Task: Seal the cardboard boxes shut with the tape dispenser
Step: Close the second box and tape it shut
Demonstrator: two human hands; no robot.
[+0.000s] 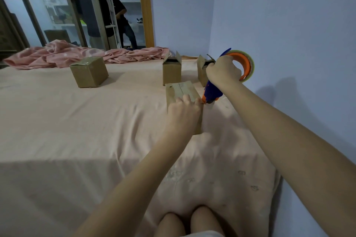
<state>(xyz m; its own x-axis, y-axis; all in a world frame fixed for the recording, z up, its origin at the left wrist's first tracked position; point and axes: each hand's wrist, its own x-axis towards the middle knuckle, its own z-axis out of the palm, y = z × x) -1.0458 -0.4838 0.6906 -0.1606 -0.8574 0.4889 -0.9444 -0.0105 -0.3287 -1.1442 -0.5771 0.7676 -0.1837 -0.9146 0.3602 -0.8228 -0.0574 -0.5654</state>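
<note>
Now the box (pixel 181 94) I am sealing stands just right of the frame's centre on the bed (pixel 77 131), its flaps down and a seam showing along the top. It looks light and small, thin cardboard that I judge would slide or tip on the soft sheet under a hard pull, so it wants pinning from above at the near edge, not squeezing at the sides. My left hand (pixel 183 113) does that: it lies over the near top corner, palm down, fingers (pixel 187 99) curved over the edge and pressing.

My right hand (pixel 223 72), higher and to the right, is wrapped tight round the handle of the tape dispenser (pixel 229 77), wrist cocked so the blue nose points down at the box's right top edge, beside my left fingertips. The dispenser seems rigid plastic, safe to grip hard; the tape itself is sticky and thin.

Two open boxes (pixel 172 71) wait behind, in the upper middle, and a closed box (pixel 89 72) sits at upper left.
</note>
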